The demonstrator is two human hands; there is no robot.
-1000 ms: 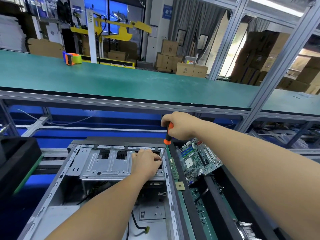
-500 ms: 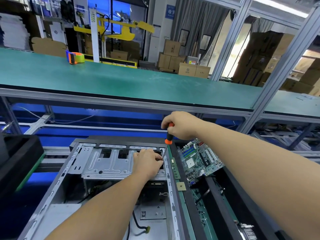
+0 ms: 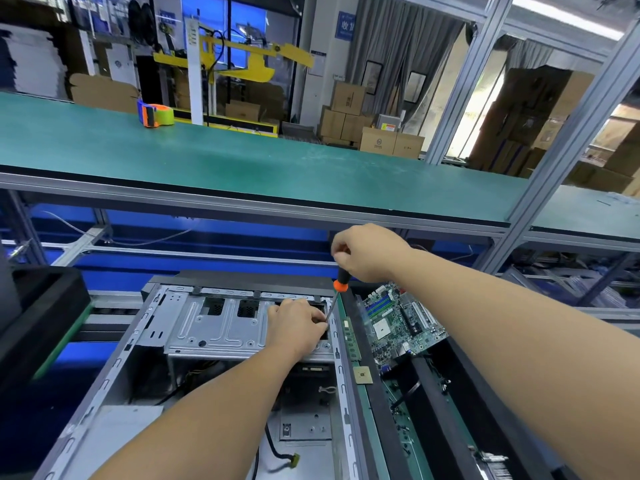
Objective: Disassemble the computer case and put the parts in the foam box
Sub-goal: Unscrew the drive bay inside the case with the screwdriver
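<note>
While right hand (image 3: 372,252) grips screwdriver (image 3: 335,296) and left hand (image 3: 297,325) pinches its tip at drive cage (image 3: 221,327) in open case (image 3: 114,386), keep shaft square on screw, press firmly, turn slowly.

Both forearms are bare up to the frame edge, with no sleeves, gloves, watch or rings visible on the left hand (image 3: 298,327) or right hand (image 3: 370,252).
</note>
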